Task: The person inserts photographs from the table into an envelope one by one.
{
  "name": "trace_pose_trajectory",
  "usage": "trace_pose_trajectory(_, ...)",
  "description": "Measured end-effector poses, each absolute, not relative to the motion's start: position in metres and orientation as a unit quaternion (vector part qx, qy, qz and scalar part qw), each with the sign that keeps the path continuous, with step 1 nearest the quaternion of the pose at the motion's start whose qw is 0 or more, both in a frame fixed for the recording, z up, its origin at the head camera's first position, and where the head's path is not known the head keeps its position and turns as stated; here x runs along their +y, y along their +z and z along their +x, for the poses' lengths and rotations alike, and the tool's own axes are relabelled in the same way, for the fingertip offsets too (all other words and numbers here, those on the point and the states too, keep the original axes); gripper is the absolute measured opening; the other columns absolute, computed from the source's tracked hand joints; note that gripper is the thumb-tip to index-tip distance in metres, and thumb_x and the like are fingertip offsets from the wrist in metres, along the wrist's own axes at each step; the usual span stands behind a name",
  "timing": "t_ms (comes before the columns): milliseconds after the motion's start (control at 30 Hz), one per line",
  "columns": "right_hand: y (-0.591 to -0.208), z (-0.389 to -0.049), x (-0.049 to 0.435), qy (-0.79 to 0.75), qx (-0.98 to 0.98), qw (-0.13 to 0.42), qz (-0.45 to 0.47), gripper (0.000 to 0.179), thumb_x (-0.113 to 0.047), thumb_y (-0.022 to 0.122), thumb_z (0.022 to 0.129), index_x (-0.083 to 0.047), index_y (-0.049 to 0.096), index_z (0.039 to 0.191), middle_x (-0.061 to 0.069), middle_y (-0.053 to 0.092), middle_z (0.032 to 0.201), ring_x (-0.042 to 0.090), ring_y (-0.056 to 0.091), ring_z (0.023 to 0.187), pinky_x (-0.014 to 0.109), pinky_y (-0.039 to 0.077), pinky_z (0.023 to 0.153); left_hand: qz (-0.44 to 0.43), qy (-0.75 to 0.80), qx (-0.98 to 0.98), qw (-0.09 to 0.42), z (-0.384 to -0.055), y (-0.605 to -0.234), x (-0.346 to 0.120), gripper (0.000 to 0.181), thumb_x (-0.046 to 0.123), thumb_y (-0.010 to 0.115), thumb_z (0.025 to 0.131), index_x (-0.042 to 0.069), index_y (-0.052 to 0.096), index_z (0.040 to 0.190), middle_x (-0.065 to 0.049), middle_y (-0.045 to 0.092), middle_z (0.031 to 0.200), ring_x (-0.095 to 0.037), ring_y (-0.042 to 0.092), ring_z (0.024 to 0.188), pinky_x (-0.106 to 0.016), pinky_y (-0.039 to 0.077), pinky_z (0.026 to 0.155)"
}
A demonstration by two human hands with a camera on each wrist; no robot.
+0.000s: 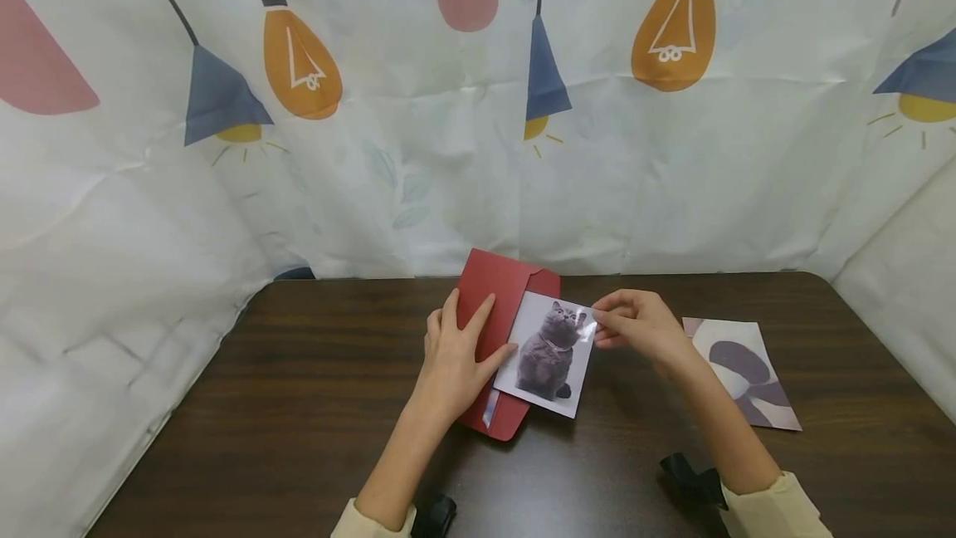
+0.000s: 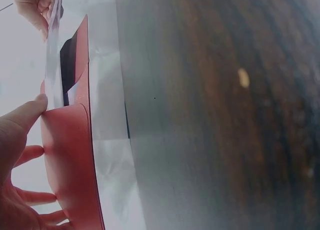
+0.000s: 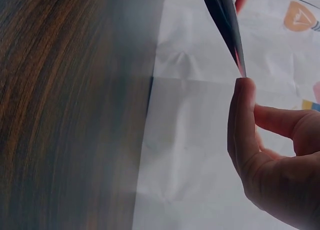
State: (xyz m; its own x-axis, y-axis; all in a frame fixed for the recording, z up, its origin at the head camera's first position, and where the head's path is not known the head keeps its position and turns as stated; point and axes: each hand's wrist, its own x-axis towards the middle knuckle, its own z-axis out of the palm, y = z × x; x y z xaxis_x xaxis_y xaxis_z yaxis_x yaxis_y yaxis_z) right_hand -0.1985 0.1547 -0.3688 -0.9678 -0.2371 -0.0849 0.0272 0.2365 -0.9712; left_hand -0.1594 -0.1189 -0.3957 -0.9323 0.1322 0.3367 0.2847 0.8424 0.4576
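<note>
A red envelope [image 1: 489,276] lies tilted on the table under my left hand [image 1: 457,364]. The fingers of that hand are spread and rest on it, while the thumb reaches the left edge of a square photo card [image 1: 548,355]. Printed on the card is a grey cat on white. My right hand [image 1: 644,329] pinches the card's upper right corner between thumb and fingers. The card overlaps the envelope's right side; I cannot tell whether its left edge is inside. The right wrist view shows the card [image 3: 227,29] edge-on, its corner at the fingertips.
To the right, partly behind my right forearm, lies another card [image 1: 747,372] with purple-grey shapes on white. Dark wood tabletop [image 1: 336,405] extends around both hands. A white printed curtain [image 1: 478,148] hangs along the back edge.
</note>
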Motion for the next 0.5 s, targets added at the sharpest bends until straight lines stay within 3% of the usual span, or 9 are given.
trace_pose_trajectory(500,-0.3682,-0.1957,0.1472,-0.635,0.763,0.102,-0.068,0.025,0.000,0.066,0.102,0.020,0.061,0.116,0.015,0.075,0.088,0.015,0.075,0.073,0.033,0.064,0.075,-0.112,-0.261,-0.948,0.146,-0.1585,-0.3931,-0.1198,0.074,0.038,0.084,0.091,0.015,0.054,0.155,-0.028,0.030,0.164,-0.050,0.038,0.138,-0.062,0.046,0.106)
